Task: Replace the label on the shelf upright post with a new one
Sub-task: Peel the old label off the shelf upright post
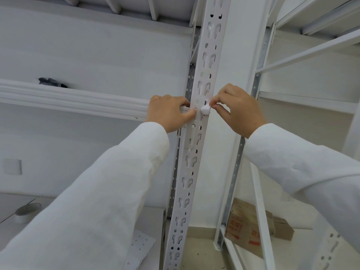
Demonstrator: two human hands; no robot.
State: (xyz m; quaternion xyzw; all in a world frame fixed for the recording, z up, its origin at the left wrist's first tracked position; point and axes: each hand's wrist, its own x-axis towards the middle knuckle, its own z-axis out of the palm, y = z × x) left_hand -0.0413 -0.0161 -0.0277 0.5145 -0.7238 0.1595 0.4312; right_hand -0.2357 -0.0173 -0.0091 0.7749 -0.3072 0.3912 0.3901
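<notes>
A white slotted upright post (pixel 203 61) runs up the middle of the view. A pale label (pixel 191 136) lies flat on the post's front face, just below my hands. My left hand (pixel 168 114) grips the post's left edge and pinches a thin white strip, pressing it against the top of the label. My right hand (pixel 236 110) comes in from the right, thumb and forefinger pinched on a small rounded white piece (pixel 205 110) at the post's face. Whether that piece is peeled label or backing, I cannot tell.
A white shelf beam (pixel 74 98) runs left from the post, with a dark object (pixel 52 82) on it. More white shelving stands at the right (pixel 307 53). Cardboard boxes (pixel 251 227) sit on the floor behind the post. A grey round vent (pixel 27 210) lies at lower left.
</notes>
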